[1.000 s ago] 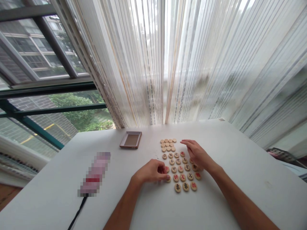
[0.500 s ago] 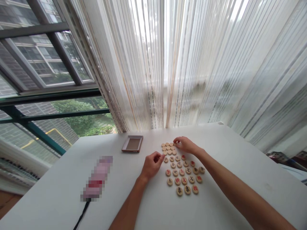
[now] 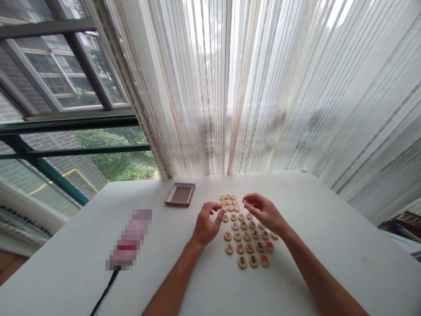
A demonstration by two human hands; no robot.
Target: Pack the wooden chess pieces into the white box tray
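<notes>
Round wooden chess pieces with red and black characters (image 3: 247, 238) lie in rows on the white table (image 3: 322, 228). A small cluster of blank, face-down pieces (image 3: 229, 202) sits just beyond them. My right hand (image 3: 265, 213) hovers over the right side of the rows, its thumb and fingers pinched on a blank piece (image 3: 244, 201) beside the cluster. My left hand (image 3: 205, 224) is raised at the left edge of the rows, fingers curled and apart, holding nothing.
A shallow brown box lid (image 3: 180, 194) lies to the back left of the pieces. A blurred pink object (image 3: 130, 239) with a black cable (image 3: 102, 297) lies on the left. Sheer curtains (image 3: 263, 87) hang along the table's far edge, with a window at left.
My right hand drew back from the blank cluster with one piece pinched. My left hand lifted off the front rows and moved up to the left edge, its fingers opening.
</notes>
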